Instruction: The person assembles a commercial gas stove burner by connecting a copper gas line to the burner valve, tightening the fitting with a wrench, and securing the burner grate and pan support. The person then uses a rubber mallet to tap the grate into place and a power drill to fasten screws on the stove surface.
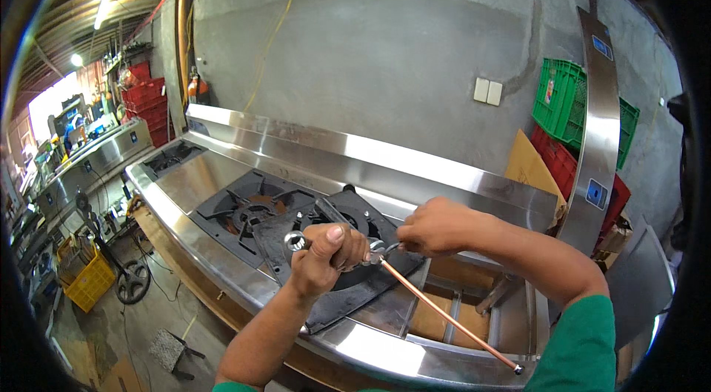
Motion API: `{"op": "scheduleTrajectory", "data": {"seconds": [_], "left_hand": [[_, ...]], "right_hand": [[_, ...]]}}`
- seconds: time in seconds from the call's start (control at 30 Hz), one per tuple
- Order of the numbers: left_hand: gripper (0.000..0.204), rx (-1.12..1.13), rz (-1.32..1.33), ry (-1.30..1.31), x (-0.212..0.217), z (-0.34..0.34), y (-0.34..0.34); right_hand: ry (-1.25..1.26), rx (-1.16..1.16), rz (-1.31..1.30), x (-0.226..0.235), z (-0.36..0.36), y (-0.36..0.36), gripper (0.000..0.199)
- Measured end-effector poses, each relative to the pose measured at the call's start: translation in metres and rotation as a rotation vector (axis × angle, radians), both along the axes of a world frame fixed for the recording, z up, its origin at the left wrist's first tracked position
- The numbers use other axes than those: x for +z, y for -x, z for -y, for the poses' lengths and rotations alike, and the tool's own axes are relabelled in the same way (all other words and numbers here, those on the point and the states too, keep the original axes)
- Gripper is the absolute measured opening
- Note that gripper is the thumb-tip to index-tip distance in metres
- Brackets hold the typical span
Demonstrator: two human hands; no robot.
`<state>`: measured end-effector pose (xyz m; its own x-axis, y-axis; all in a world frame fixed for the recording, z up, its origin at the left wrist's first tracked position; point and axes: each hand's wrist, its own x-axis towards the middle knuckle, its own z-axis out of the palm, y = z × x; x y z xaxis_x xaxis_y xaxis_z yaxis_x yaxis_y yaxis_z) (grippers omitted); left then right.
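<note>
My left hand (pixel 326 255) is closed around a wrench (pixel 296 242), whose ring end sticks out on the left past my thumb. Just right of that fist sits a metal fitting (pixel 377 258) at the upper end of a thin copper tube (pixel 444 312). The tube slants down to the right, ending in a small nut (pixel 518 370) over the front edge of the stainless stove. My right hand (pixel 437 228) is closed on a grey metal tool (pixel 392 248) that reaches the fitting; its kind is mostly hidden by my fingers. Both hands are above a black cast-iron burner grate (pixel 333 310).
A second burner grate (pixel 248 214) lies left on the stainless stove top (pixel 196 185). Right of the hands, an open bay (pixel 437 318) shows the stove frame. Green crates (pixel 563 103) and a tall steel panel (pixel 603 118) stand at right. A yellow crate (pixel 89 281) is on the floor.
</note>
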<state>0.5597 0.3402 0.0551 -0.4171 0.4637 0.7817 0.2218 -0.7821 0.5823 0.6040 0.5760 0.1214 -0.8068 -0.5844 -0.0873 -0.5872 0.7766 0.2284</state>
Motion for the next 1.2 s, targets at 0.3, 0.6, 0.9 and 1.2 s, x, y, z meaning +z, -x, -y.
{"op": "scheduleTrajectory", "data": {"seconds": [0.3,0.6,0.9,1.2], "left_hand": [[0.033,0.513,-0.376,0.408,0.075,0.034,-0.036],[0.031,0.459,-0.409,0.103,0.094,0.042,0.009],[0.018,0.404,-0.066,0.169,0.087,0.154,0.147],[0.017,0.641,0.608,0.468,-0.013,0.232,0.406]], "right_hand": [[0.426,-0.115,-0.201,0.061,0.031,-0.099,0.019],[0.535,-0.030,-0.478,0.087,0.119,-0.072,0.013],[0.432,-0.413,-0.436,0.091,0.152,-0.074,0.057],[1.196,-0.760,-0.699,-0.076,0.153,-0.179,0.061]]}}
